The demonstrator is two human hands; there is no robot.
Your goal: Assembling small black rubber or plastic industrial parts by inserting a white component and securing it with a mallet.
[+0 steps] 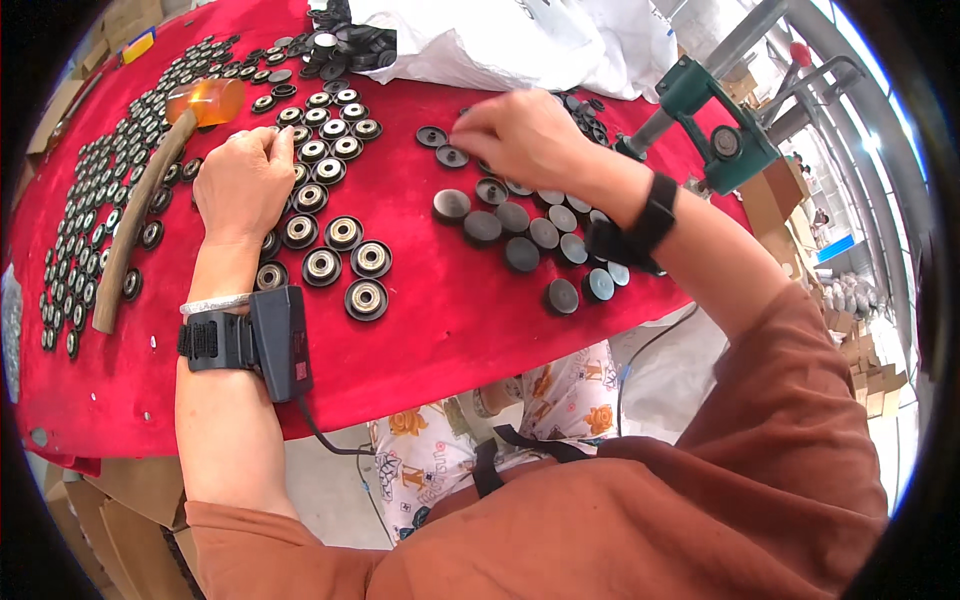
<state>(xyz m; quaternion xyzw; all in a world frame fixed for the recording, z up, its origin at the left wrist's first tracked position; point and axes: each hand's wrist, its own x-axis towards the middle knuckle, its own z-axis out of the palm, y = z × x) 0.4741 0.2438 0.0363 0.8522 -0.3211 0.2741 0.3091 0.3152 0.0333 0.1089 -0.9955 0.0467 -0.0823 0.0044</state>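
Observation:
My left hand [243, 185] is closed, fingers curled and thumb against them, beside several black rollers with metal bearing centres [342, 232]. Whatever it may hold is hidden. Over a group of round black caps [483, 226] on the right hovers my right hand [530, 140]. Its fingers point left and are smeared by motion, so I cannot tell if they hold anything. Just under them lie two caps with their central studs facing up [452, 156]. Most other caps lie flat side up.
A mallet with an orange head [208, 101] and wooden handle lies left of my left hand, over many more rollers [85, 232]. White sacking [500, 45] lies at the back of the red-covered table [440, 330]. A green metal press [715, 125] stands at the right edge.

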